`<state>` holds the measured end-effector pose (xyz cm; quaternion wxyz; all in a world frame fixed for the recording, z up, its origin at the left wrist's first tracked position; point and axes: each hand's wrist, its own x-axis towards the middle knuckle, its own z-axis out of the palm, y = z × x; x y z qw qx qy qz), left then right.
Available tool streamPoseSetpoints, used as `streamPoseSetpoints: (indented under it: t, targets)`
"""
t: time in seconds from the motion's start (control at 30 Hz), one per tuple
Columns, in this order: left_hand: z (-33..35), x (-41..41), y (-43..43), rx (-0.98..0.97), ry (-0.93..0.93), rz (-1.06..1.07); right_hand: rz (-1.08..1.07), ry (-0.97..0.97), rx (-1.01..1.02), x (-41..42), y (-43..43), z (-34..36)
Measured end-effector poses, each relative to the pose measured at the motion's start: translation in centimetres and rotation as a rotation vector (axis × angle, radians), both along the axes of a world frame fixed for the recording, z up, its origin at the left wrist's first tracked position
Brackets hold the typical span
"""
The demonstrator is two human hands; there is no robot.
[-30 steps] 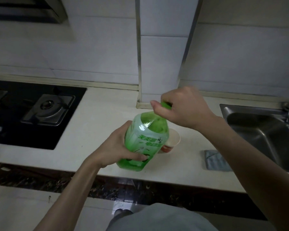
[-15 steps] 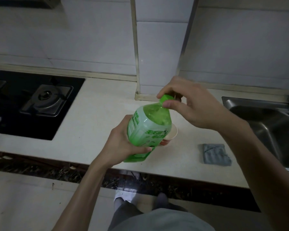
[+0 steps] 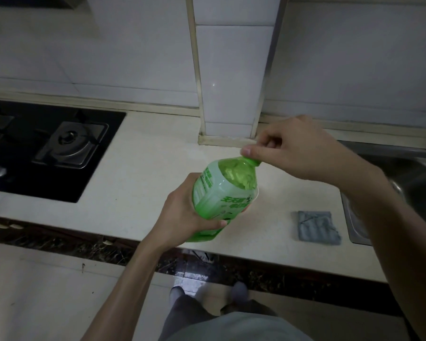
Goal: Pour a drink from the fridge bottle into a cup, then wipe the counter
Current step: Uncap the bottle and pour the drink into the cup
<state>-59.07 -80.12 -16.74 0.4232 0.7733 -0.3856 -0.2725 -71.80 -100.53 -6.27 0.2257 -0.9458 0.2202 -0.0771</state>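
Bottle (image 3: 223, 193), green and tilted, sits in mid-air over the pale worktop (image 3: 145, 168), neck leaning toward the wall. Left hand (image 3: 182, 217) wraps its lower body, fingers curled tight around it. Right hand (image 3: 298, 148) is up at the top, thumb and forefinger pinching the green cap (image 3: 252, 161). Cup is almost fully hidden behind the bottle. Grey cloth (image 3: 317, 228) lies folded just beside the sink (image 3: 416, 173); the hob (image 3: 47, 148) is well off left.
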Motion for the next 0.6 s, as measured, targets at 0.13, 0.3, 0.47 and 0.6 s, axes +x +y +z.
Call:
streamPoseSetpoints:
  t: [0.13, 0.3, 0.47, 0.6]
  targets:
    - [0.0, -0.2, 0.1, 0.017, -0.005, 0.001, 0.111, 0.033, 0.05, -0.3, -0.5, 0.2]
    - [0.0, -0.2, 0.5, 0.029, 0.004, 0.007, 0.298, -0.015, 0.091, -0.4, -1.3, -0.1]
    - [-0.2, -0.2, 0.9, 0.039, 0.023, 0.037, 0.43, -0.051, 0.188, -0.4, -1.5, -0.6]
    - [-0.1, -0.3, 1.2, 0.044, 0.029, 0.063, 0.271, -0.062, 0.222, 0.3, -0.8, -0.7]
